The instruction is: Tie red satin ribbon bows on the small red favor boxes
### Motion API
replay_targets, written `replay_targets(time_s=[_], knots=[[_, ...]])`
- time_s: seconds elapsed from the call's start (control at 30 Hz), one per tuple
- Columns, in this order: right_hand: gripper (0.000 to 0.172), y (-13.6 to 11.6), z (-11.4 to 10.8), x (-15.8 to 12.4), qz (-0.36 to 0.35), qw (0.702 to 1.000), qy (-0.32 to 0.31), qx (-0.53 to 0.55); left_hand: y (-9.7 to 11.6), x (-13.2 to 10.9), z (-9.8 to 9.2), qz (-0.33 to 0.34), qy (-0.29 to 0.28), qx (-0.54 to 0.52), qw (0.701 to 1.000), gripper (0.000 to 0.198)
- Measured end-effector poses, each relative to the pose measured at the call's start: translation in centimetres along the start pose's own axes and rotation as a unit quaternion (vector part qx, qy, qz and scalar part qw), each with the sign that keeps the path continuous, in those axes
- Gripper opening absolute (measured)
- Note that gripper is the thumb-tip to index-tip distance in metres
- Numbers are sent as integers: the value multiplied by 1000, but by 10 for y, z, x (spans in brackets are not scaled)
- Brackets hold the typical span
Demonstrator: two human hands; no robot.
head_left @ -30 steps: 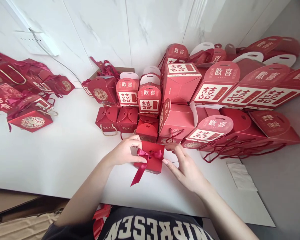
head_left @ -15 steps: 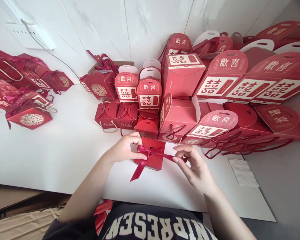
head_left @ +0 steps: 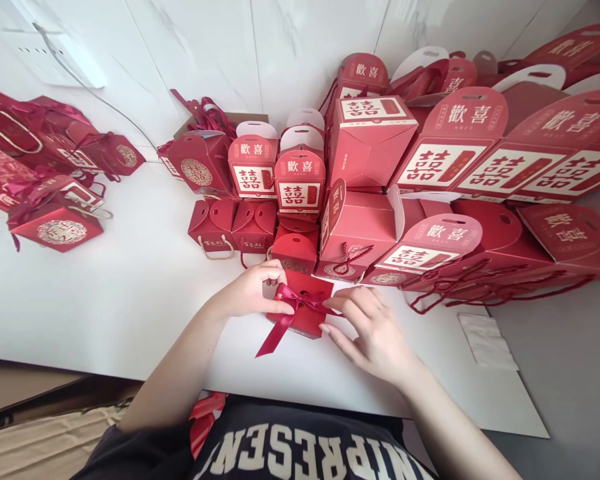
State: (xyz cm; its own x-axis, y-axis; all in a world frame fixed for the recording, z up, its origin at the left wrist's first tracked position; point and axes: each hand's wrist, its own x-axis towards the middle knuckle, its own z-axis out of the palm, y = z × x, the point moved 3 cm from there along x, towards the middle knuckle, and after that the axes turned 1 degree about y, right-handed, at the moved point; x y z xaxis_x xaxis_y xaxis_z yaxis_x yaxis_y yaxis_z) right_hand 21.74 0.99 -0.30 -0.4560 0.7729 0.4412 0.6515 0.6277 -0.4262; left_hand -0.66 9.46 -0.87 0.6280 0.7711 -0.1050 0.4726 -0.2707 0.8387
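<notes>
A small red gift box (head_left: 307, 325) sits on the white table in front of me, with a dark red satin ribbon (head_left: 274, 338) tied in a bow over its top. At the bow's left side, my left hand (head_left: 250, 291) pinches the ribbon between thumb and fingers. One ribbon tail hangs down over the box's front left. My right hand (head_left: 373, 328) is at the box's right side, thumb and fingers apart, its fingertips by the right part of the bow. The ribbon's right end is partly hidden behind those fingers.
Stacked red gift boxes (head_left: 453, 157) with rope handles stand behind and to the right. More ribboned boxes (head_left: 63, 230) lie at the left. A white paper sheet (head_left: 487, 341) is on the right of the table (head_left: 105, 300). A socket panel (head_left: 55, 60) with a cable is on the wall.
My right hand has moved left toward the box, and its fingers have come off the stretched ribbon end. My left hand keeps its pinch. The view has shifted slightly.
</notes>
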Motion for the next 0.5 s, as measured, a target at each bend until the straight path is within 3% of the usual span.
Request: replay_targets(time_s=[0.1,0.27,0.5], knots=[[14,-8,7,11,3,1000,4,-24,1,0,1,3,5,-1,1000,36],[13,-4,17,23,85,996,-36,4,2,-1,2,5,16,-1,1000,34],[12,-5,10,28,110,991,-58,40,5,-2,2,26,29,3,999,33]])
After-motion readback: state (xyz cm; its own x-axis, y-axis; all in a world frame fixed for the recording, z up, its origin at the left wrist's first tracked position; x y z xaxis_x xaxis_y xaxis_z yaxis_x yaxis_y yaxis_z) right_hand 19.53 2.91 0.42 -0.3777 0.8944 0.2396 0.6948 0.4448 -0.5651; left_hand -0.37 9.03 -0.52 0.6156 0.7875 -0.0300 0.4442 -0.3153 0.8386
